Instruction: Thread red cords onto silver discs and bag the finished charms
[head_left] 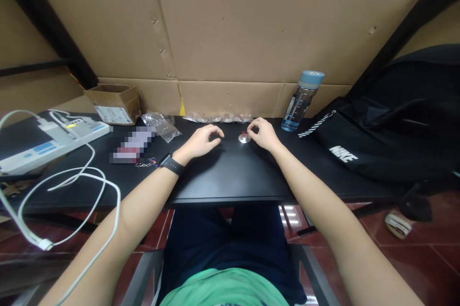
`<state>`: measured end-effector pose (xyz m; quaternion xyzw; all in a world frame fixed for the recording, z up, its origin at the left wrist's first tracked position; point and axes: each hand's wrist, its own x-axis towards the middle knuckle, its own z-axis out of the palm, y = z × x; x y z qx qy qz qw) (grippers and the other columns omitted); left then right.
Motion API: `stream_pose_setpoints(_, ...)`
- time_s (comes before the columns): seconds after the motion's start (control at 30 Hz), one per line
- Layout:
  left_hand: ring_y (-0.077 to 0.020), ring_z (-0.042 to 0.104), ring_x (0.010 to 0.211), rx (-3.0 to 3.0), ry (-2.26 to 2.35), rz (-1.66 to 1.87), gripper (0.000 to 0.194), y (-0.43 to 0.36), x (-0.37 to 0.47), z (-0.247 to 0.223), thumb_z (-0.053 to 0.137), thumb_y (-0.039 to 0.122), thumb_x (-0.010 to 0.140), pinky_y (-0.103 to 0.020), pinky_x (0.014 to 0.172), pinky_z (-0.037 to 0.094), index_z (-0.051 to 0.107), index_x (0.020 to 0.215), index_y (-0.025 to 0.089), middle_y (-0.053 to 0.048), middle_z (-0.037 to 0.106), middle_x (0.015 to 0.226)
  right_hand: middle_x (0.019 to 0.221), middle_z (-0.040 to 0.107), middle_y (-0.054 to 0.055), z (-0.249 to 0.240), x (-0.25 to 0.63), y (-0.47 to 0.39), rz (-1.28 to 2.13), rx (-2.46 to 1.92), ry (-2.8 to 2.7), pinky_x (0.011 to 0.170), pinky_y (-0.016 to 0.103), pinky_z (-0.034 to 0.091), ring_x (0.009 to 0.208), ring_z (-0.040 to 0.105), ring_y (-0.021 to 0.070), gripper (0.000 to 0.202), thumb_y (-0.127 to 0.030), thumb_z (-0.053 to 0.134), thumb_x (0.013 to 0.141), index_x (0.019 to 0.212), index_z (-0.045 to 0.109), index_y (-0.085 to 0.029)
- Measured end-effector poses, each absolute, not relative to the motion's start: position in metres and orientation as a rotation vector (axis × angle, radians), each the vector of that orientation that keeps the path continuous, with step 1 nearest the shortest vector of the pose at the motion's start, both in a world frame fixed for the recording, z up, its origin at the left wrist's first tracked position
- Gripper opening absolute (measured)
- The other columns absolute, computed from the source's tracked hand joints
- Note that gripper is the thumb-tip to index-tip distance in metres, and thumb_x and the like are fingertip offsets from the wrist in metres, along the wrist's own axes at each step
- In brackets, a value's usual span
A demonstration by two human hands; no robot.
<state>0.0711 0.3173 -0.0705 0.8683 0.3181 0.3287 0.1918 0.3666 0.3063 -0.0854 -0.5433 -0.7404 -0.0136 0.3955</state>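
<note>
A small, shiny silver disc [244, 139] with a red piece sticking up from its middle is on the black tabletop, between my two hands. My right hand [265, 134] is at the disc's right side, fingers curled and the thumb and forefinger closed at its rim. The exact grip is too small to make out. To the left of the disc, my left hand [205, 141] hovers over the table, fingers bent and apart from the thumb, with nothing between them. A dark watch [172, 164] is on my left wrist.
Behind my hands lies a row of clear plastic packets [219, 118]. At left are a crumpled plastic bag [161, 126], a cardboard box [114, 104], a blurred-out flat item [133, 145] and a power strip [53, 148] with white cables. A water bottle [302, 101] and black bag [381, 138] stand right.
</note>
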Motion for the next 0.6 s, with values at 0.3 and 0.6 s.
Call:
stream_pose_setpoints(0.3,-0.0207,0.068,0.084,2.473,1.014,0.935,0.025,0.322,0.061,-0.065,0.053,0.022,0.087,-0.033,0.085,0.052,0.075,0.098,0.021,-0.005,0.077,0.1,0.109,0.08,0.009,-0.076,0.449,0.306,0.271,-1.714,-1.996,0.091,0.04,0.058,0.093,0.073,0.0253,0.033,-0.025,0.08,0.075,0.108,0.08,-0.021)
stream_pose_setpoints(0.6,-0.0209,0.065,0.07,2.297,1.579,0.829,0.018,0.349,0.018,-0.057,0.062,0.034,0.089,-0.03,0.072,0.047,0.075,0.091,0.022,-0.003,0.072,0.076,0.108,0.082,0.009,-0.075,0.466,0.303,0.467,-1.73,-2.038,0.094,0.036,0.058,0.098,0.076,0.0254,0.043,-0.028,0.084,0.072,0.114,0.079,-0.019)
